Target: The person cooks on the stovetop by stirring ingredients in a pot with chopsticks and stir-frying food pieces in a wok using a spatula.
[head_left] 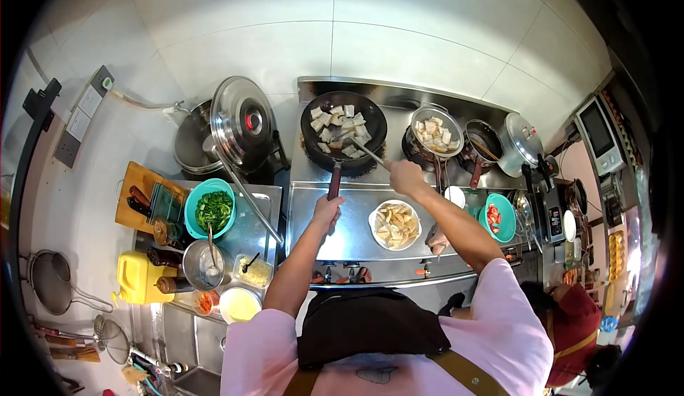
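My left hand (327, 212) is closed around the dark red-brown handle of a black wok (308, 139) on the stove. Pale chunks of food (348, 122), some with greyish skin, lie spread in the wok. My right hand (407, 177) grips a long-handled metal cooking utensil (367, 152), tilted down into the wok; its head is hard to make out among the chunks. In front of my hands, a white bowl (373, 234) holds thin pale slices (397, 226). To the right, a strainer (459, 131) with pale chunks (436, 134) rests over a blackened pan.
Left stand a large pot (189, 143) with its lid (242, 115) propped, a teal bowl (190, 218) of chopped greens, a metal bowl (197, 264) and a yellow jug (135, 276). Right are a saucepan (470, 157), a pressure cooker (519, 139) and a teal bowl (509, 233). Another person (570, 325) is at lower right.
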Demonstrator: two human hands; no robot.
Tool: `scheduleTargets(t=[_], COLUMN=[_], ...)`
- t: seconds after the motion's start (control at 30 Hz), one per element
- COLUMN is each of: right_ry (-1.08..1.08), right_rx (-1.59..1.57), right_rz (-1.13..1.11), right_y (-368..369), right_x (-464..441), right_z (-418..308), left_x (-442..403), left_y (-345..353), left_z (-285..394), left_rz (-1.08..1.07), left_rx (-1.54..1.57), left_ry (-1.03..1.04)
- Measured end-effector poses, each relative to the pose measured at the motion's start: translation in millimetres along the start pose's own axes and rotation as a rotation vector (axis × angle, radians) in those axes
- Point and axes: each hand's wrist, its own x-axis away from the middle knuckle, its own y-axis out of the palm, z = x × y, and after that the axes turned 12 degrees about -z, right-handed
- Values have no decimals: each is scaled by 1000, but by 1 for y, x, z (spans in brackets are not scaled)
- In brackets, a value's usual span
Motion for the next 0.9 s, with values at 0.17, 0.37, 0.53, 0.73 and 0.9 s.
scheduleTargets(t=[0.17, 0.37, 0.53, 0.73, 0.9], right_ry=[-36, -31, 1, 1, -16], right_rx=[120, 195, 156, 224, 140], right_rz=[-59, -81, -36, -66, 33], right_y=[-44, -18, -61, -50, -43], right_x=[39, 9, 58, 47, 39], right_z=[18, 25, 23, 24, 20], left_x=[7, -6, -10, -19, -18], left_y=[0, 0, -5, 3, 8], left_z=[8, 17, 9, -1, 1], left_rz=[31, -27, -41, 5, 6], left_rx=[-4, 88, 83, 42, -2], left_ry=[-31, -82, -34, -13, 16])
